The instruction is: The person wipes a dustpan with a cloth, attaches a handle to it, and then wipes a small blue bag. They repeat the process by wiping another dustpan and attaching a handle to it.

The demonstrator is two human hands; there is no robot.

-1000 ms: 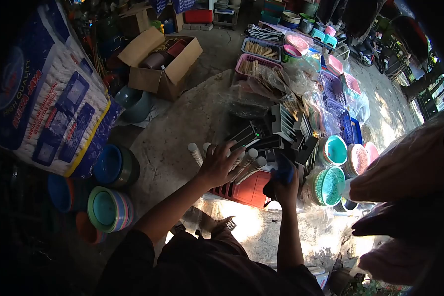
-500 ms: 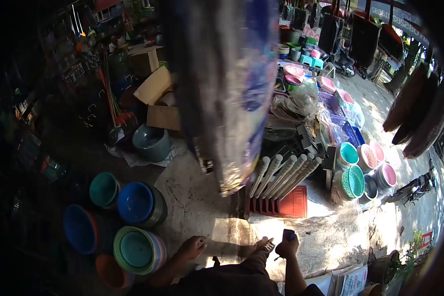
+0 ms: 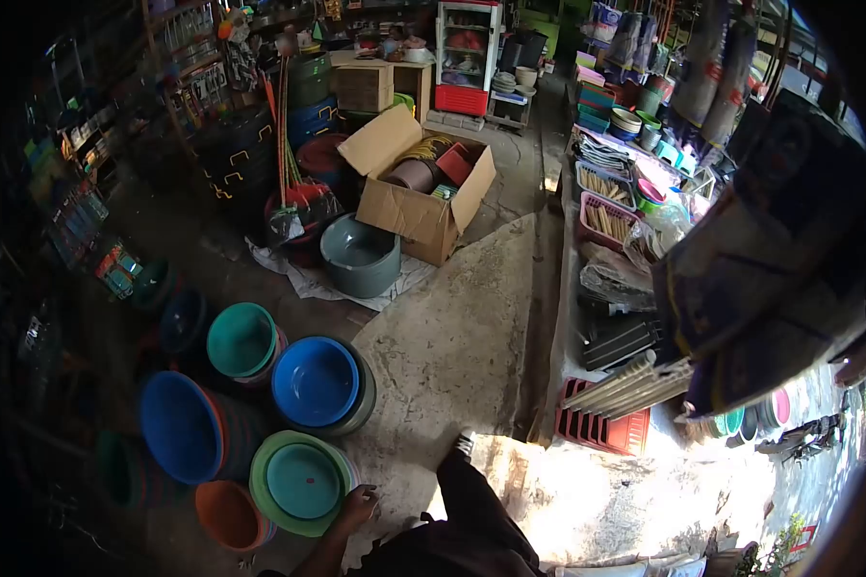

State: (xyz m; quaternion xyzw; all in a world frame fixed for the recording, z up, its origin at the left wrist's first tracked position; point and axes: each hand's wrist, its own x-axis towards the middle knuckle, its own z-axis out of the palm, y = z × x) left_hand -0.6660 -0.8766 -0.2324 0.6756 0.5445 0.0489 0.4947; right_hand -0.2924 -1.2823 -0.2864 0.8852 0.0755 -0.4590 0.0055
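Observation:
My left hand (image 3: 358, 506) hangs low at the bottom of the view, beside the green tub (image 3: 274, 500) with a teal basin (image 3: 303, 480) inside it. Its fingers are loosely bent and apart, and nothing shows in them. My right hand is out of the frame. Close to my left hand stand a blue basin (image 3: 316, 381), a larger blue tub (image 3: 178, 428) and an orange pot (image 3: 229, 515). One foot (image 3: 466, 443) is forward on the concrete floor.
A cardboard box (image 3: 409, 213) with goods and a grey tub (image 3: 360, 258) stand ahead. Hanging printed sacks (image 3: 765, 260) reach in from the right, near pale poles (image 3: 621, 387) over a red crate (image 3: 625, 433). A glass-front cabinet (image 3: 467, 58) stands farther back.
The view has turned left, and the hanging sacks have shifted from the centre to the right. My right hand, which held a dark object, has left the frame. My left hand is now nearer the tubs.

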